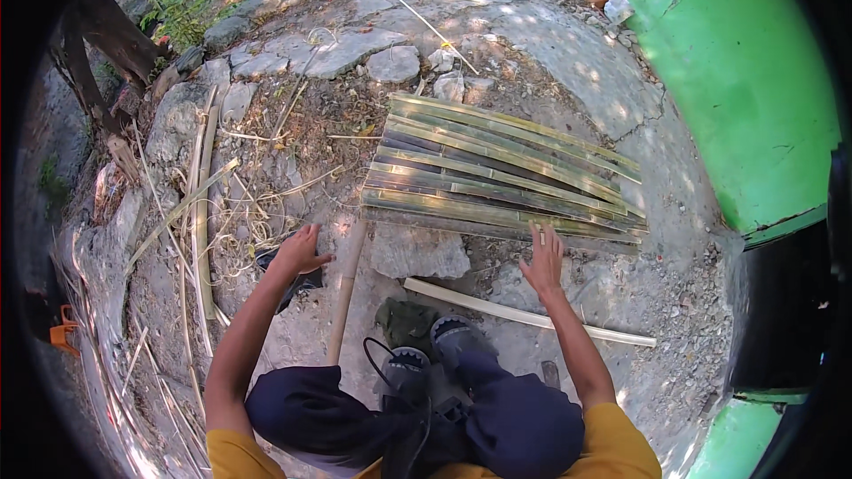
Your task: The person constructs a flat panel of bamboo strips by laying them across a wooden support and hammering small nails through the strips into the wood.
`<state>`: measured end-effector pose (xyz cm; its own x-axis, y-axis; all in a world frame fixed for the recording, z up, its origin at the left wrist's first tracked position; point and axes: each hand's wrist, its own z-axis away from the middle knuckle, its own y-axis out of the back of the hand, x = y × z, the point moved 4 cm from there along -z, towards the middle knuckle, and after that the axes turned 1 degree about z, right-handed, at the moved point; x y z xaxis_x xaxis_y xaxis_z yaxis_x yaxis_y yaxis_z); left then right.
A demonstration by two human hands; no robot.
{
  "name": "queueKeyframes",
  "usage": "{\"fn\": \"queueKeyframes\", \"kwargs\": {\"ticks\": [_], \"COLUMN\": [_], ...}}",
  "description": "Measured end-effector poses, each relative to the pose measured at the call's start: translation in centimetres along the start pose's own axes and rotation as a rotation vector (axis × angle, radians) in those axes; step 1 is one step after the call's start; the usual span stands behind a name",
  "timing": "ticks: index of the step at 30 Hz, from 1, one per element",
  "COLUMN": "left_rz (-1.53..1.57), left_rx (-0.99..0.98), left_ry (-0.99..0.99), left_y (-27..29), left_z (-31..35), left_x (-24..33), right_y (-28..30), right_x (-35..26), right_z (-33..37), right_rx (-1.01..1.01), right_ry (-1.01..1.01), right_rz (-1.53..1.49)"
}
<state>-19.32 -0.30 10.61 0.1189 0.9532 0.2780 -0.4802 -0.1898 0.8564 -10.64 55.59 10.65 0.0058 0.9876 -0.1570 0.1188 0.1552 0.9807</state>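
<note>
Several split bamboo slats (497,173), greenish-yellow to dark brown, lie side by side on the ground ahead of me. Their left ends are roughly lined up, and the right ends overlap a little. My right hand (546,264) has its fingers spread at the near edge of the slats, towards their right end; whether it presses on them I cannot tell. My left hand (300,253), empty with the thumb apart, hovers left of the slats. Below it is a dark object (306,291), partly hidden. Close by, a round bamboo pole (347,293) runs towards me.
A pale bamboo strip (532,312) lies before my shoes (457,337), near a dark green cloth (406,324). Long strips (202,213) and curled shavings (253,235) litter the left. Flat stones (393,64) lie beyond. A green wall (728,80) bounds the right, a tree trunk (120,31) the far left.
</note>
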Motion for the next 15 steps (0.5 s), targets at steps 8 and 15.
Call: {"fn": "queueKeyframes", "kwargs": {"ticks": [8,15], "left_rz": [-0.251,-0.289], "left_rx": [0.13,0.273], "left_ry": [-0.348,-0.484], "left_y": [-2.1,-6.4], "left_z": [-7.0,-12.0], "left_x": [12.6,17.7], "right_y": [-8.7,-9.3], "right_x": [2.0,0.3], "right_z": [-2.8,-2.7], "right_rx": [0.083,0.118], "right_ry": [-0.018,0.048], "right_rz": [0.076,0.03]}}
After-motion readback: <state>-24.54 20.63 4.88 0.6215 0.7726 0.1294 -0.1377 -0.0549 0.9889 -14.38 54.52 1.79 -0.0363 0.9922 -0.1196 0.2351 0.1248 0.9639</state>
